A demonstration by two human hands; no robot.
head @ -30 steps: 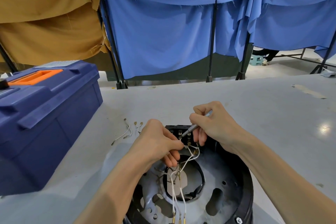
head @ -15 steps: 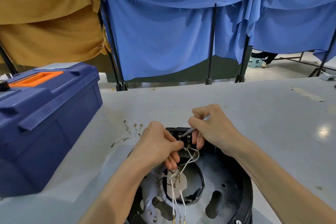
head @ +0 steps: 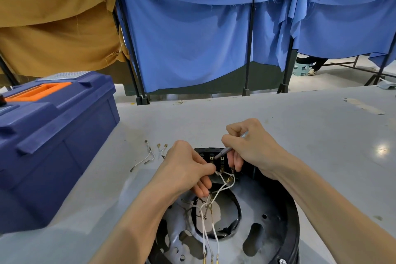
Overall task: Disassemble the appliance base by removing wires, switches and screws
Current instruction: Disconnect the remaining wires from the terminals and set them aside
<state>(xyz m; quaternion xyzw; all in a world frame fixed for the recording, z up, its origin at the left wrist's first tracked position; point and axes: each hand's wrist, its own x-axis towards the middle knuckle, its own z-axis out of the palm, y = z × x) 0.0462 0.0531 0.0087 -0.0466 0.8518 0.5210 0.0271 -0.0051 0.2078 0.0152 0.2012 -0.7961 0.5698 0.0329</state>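
Grey table [head: 300, 135] (blue curtains [head: 192, 38] behind)

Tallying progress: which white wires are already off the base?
The short wires lying loose on the table, left of the base toward the toolbox. The long wires run inside the base, pinched by the left hand.

Glossy plastic toolbox [head: 53, 135]; matt cloth curtains [head: 192, 38]; smooth table [head: 300, 124]

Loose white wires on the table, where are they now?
In the head view, the loose white wires lie on the grey table, just left of the left hand, between the blue toolbox and the appliance base.
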